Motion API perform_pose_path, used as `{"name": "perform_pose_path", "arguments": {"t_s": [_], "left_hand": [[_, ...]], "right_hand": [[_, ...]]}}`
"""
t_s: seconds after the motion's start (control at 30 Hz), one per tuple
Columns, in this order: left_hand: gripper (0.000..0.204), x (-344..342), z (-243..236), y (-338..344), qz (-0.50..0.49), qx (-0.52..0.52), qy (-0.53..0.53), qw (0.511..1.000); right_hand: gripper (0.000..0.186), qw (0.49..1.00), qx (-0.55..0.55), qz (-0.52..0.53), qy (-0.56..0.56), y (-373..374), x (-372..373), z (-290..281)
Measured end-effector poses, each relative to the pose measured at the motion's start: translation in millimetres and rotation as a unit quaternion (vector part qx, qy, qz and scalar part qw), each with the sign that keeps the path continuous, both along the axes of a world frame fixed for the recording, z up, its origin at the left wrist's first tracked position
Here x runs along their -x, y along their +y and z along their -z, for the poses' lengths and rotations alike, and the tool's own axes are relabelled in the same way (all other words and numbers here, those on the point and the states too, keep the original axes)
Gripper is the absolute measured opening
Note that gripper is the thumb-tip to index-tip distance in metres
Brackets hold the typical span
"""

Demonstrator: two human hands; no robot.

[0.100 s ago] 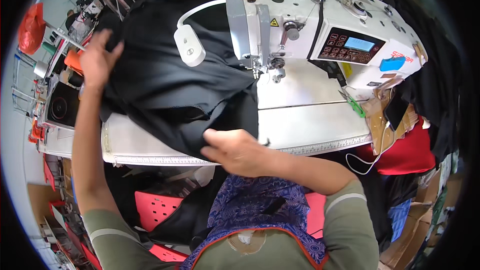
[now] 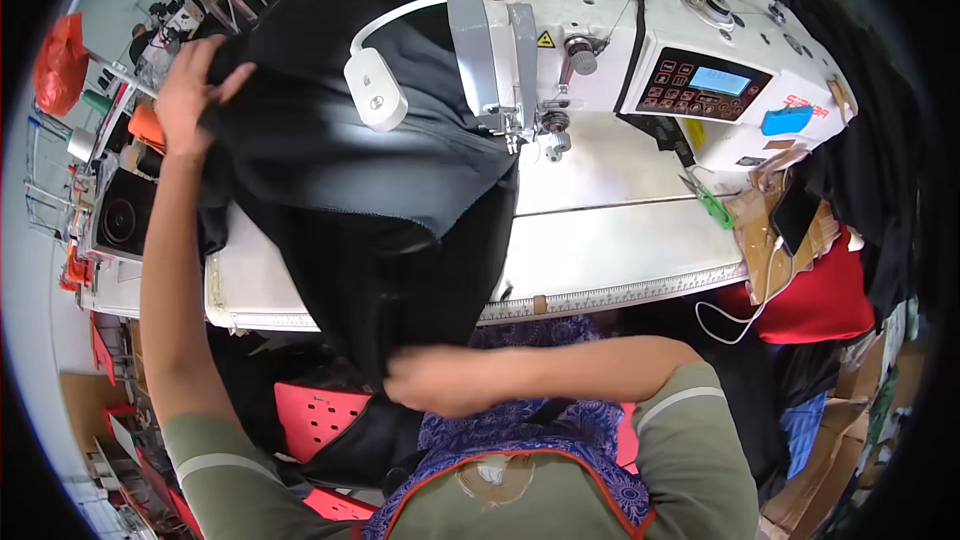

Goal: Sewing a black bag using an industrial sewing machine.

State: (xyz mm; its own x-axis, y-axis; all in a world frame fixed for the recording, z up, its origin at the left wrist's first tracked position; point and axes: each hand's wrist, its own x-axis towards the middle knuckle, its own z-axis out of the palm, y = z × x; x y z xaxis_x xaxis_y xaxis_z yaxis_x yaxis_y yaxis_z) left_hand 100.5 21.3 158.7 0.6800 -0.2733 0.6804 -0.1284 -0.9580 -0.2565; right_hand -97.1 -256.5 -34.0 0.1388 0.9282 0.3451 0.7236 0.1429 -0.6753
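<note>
A large piece of black cloth [image 2: 350, 175] with a stitched seam edge lies over the sewing machine's bed, and part of it passes beneath the presser foot [image 2: 513, 140]. My left hand [image 2: 190, 95] is at the cloth's far left edge, thumb spread from the fingers and touching the fabric; some fingertips are hard to see against it. At the front, my right hand [image 2: 435, 380] has its fingers closed on the lower end of the cloth, which hangs over the table's front edge. That hand is slightly blurred, and its fingertips are partly hidden.
The white sewing machine [image 2: 590, 40] stands at the back right with a lamp [image 2: 376, 90] on a bent arm. Green thread snips [image 2: 712, 205] and a dark phone [image 2: 794, 215] with a white cable lie to the right. A measuring tape [image 2: 620, 290] runs along the table edge [image 2: 270, 280].
My right hand has moved down toward me, drawing the cloth's lower end over the table edge. The opening fold has flattened out. My left hand has shifted slightly up and left.
</note>
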Motion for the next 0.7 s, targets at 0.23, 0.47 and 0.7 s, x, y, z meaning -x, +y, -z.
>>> {"name": "perform_pose_path", "arguments": {"t_s": [0.23,0.47,0.7], "left_hand": [[0.094,7,125,112,0.016,0.243,0.347,0.906],[0.049,137,64,-100,0.198,0.198,0.365,0.888],[0.028,118,95,-100,0.131,0.118,0.200,0.964]], "right_hand": [[0.038,0.943,0.103,0.115,0.295,-20,3,24],[0.061,0.836,-0.106,0.307,0.442,-15,-7,4],[0.037,0.633,-0.178,0.296,0.693,2,-25,16]]}}
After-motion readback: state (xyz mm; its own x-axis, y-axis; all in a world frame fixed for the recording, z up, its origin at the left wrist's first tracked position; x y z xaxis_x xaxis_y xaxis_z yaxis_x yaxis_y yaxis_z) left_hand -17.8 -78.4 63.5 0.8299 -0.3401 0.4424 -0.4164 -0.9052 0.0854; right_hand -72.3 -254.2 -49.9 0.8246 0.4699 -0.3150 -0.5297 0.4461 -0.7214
